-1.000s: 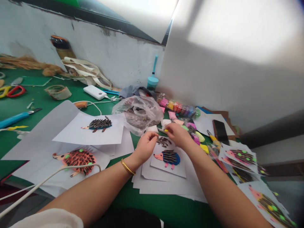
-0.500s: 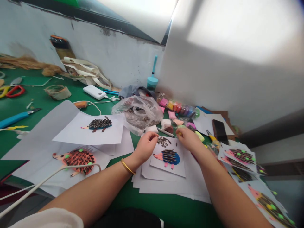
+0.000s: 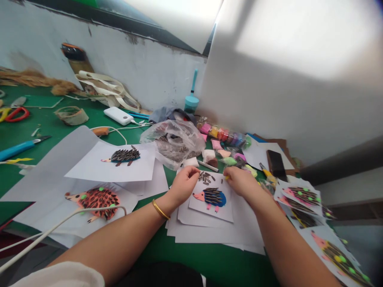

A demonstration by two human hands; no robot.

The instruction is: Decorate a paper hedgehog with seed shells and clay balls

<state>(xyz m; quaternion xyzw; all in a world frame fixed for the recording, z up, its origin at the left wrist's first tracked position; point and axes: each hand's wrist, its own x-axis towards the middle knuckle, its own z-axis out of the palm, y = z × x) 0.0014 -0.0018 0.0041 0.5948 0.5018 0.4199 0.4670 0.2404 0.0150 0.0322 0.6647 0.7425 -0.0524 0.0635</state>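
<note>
My left hand (image 3: 184, 184) is closed, thumb against fingers, at the upper left edge of a small white card; whatever the fingertips hold is too small to make out. Beside them lies a loose pile of sunflower seeds (image 3: 205, 178). On the card is a hedgehog picture (image 3: 213, 198) with a blue body, pink face and feet, and seeds as spines on its back. My right hand (image 3: 241, 181) is closed near the card's upper right corner. A small yellow lump (image 3: 227, 177) shows at its fingertips.
Behind the hands sit a clear plastic bag (image 3: 176, 143) of seeds and several coloured clay packs (image 3: 229, 161). Other hedgehog pictures lie left and right. A phone (image 3: 276, 165) is at right; a utility knife (image 3: 20, 148), red-handled scissors (image 3: 18, 114) and white cable (image 3: 74, 215) are at left.
My right hand has moved slightly down and closer to the card, uncovering a green clay pack behind it. The left hand stays in place; the view has shifted a little.
</note>
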